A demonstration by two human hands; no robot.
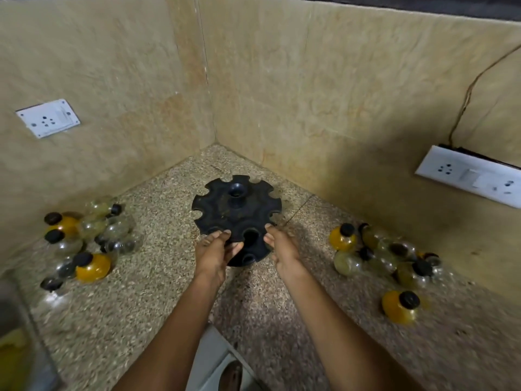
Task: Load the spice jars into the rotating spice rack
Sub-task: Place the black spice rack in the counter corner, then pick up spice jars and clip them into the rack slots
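Spice rack [236, 210] on counter; left hand [214, 253], right hand [282, 248] grasping near rim.

Bare forearms [180, 320], no sleeves

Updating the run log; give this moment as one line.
both hands: left hand, right hand on black spice rack | rack: no jars | jars: on counter, both sides

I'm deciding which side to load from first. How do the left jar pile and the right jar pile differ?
The left pile lies close to the left wall; the right pile spreads along the right wall, with one yellow jar set apart nearer the person. The left pile looks tighter. Both hold clear and yellow jars with black caps, lying on the counter, untouched, while both hands hold the rack.
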